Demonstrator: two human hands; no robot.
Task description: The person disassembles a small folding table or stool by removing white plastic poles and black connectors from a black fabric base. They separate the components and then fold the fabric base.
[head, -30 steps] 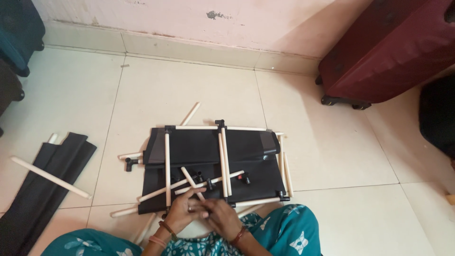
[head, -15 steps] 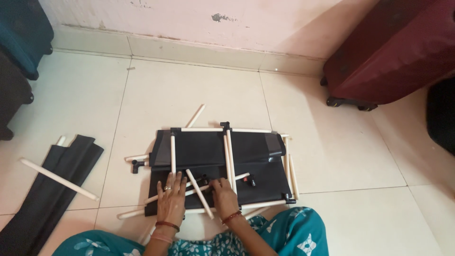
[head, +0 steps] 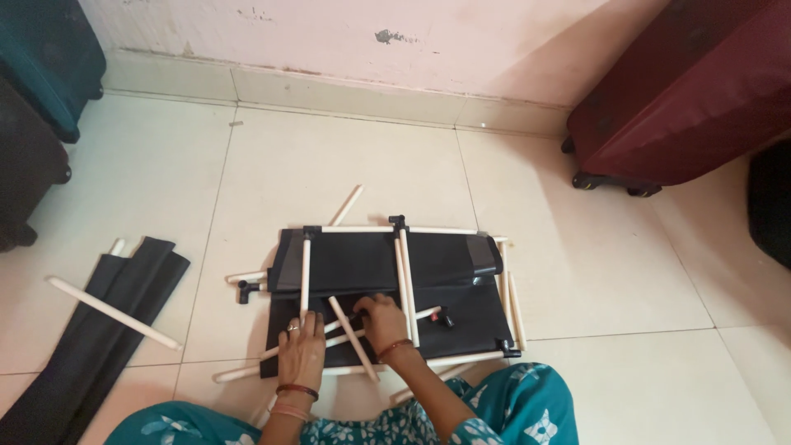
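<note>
Far left on the floor (head: 329,156), a folded black fabric strip (head: 99,330) lies with 1 loose white rod (head: 114,313) across it, well apart from the action. Moving in: the left hand (head: 302,350) lies flat, fingers spread, pressing down on the black fabric panel (head: 362,264) and on a slanted rod beneath the palm; it grips nothing. Just beside it, the right hand (head: 383,320) curls over the small black connector (head: 356,316) where the crossed white rods (head: 350,325) meet; whether the fingers are actually pinched shut on it, I cannot tell. The half-built frame lies directly in front of the knees, on the panel.

The risk here, I'd judge: those rods sit loose and overlapping, so a sideways push could pop a joint or send a rod rolling off the panel.

Further right, a red-tipped connector (head: 446,317) sits on the fabric. Containers: a maroon suitcase (head: 684,91) at far right, closed, contents hidden.
</note>
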